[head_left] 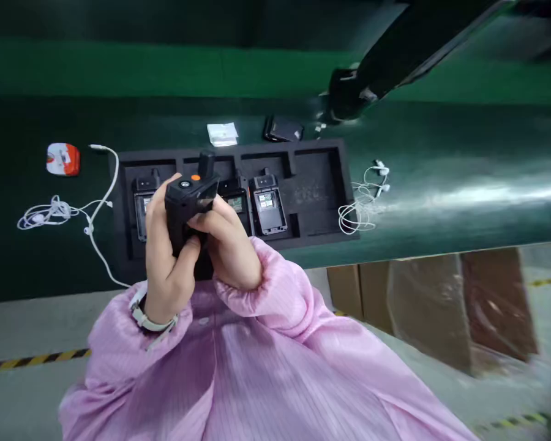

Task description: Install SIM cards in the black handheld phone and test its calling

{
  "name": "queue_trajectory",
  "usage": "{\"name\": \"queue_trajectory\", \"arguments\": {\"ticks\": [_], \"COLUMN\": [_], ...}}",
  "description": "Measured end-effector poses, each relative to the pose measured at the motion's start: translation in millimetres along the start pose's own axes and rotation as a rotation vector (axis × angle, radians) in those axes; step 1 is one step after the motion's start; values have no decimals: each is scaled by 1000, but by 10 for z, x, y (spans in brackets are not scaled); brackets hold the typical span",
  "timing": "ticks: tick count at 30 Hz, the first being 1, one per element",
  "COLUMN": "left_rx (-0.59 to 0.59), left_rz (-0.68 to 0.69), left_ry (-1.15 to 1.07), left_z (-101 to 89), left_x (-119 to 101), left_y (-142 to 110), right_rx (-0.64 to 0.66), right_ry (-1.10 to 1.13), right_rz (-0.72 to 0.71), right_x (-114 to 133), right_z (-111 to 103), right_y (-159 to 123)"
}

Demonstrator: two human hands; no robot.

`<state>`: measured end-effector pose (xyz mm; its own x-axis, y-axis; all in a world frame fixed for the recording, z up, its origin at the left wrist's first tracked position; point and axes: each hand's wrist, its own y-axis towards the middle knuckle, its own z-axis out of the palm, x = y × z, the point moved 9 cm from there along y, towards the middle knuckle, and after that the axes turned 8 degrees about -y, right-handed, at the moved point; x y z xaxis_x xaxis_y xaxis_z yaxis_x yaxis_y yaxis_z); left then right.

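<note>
A black two-way radio [179, 214] with a stubby antenna, an orange button and a round knob on top is held upright between my two hands. My left hand [163, 257] wraps round its left side, thumb across the near face. From the right, my right hand [232, 248] grips the same radio, its thumb pressed on the near side. Beyond and below lies a black compartment tray [319, 199]. In it rest several radios with open backs, among them one radio [269, 205] just right of my hands. My hands partly cover the others.
White earphones [55, 211] and a white cable [114, 177] lie left of the tray, near a red-and-white container [63, 160]. More earphones [360, 205] touch its right edge. Behind are a white packet [223, 135] and a black object [283, 129]. Cardboard boxes [422, 306] stand below the bench.
</note>
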<state>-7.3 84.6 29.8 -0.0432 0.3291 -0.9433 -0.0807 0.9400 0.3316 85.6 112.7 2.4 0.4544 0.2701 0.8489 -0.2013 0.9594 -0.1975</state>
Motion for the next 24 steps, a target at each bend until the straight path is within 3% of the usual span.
{"name": "queue_trajectory", "arguments": {"ticks": [4, 12, 24], "left_rx": [-60, -255, -156], "left_rz": [-35, -319, -377], "left_ry": [-64, -567, -629], "left_z": [-78, -99, -32], "left_x": [79, 271, 269], "left_y": [-24, 16, 2], "right_rx": [53, 137, 102], "right_ry": [-49, -137, -251], "right_rz": [-19, -73, -147], "right_x": [28, -18, 71], "right_z": [18, 22, 28], "right_y": [4, 9, 9]}}
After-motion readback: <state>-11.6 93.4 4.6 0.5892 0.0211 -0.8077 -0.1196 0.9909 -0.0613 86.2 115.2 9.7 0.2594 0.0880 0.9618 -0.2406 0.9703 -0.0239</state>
